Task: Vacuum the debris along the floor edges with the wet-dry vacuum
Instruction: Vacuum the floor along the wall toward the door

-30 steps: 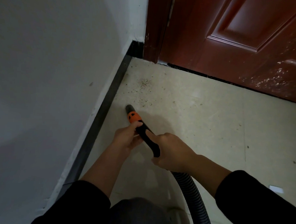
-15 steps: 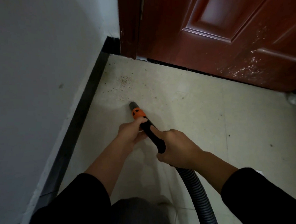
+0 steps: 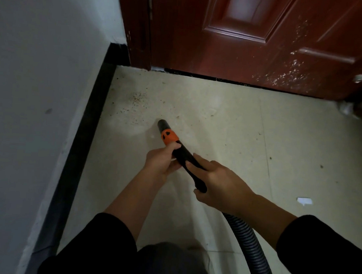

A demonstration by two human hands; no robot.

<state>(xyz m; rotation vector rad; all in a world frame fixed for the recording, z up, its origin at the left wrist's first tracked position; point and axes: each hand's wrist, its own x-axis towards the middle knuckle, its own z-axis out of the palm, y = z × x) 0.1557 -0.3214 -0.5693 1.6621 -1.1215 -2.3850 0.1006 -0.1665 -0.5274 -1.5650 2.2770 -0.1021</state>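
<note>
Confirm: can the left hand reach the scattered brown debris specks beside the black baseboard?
Likely yes: only bare beige floor separates the left hand, gripping the black vacuum nozzle, from the debris specks.

A reddish-brown panelled wooden door (image 3: pixel 243 46) stands well beyond the left hand (image 3: pixel 160 161). A pale grey painted wall (image 3: pixel 42 87) with a black skirting strip (image 3: pixel 88 132) runs along that hand's left. A small white paper scrap (image 3: pixel 304 201) lies right of the right hand (image 3: pixel 219 185).

White wall (image 3: pixel 42 87), red door (image 3: pixel 254 36), pale floor (image 3: pixel 229 122)
</note>
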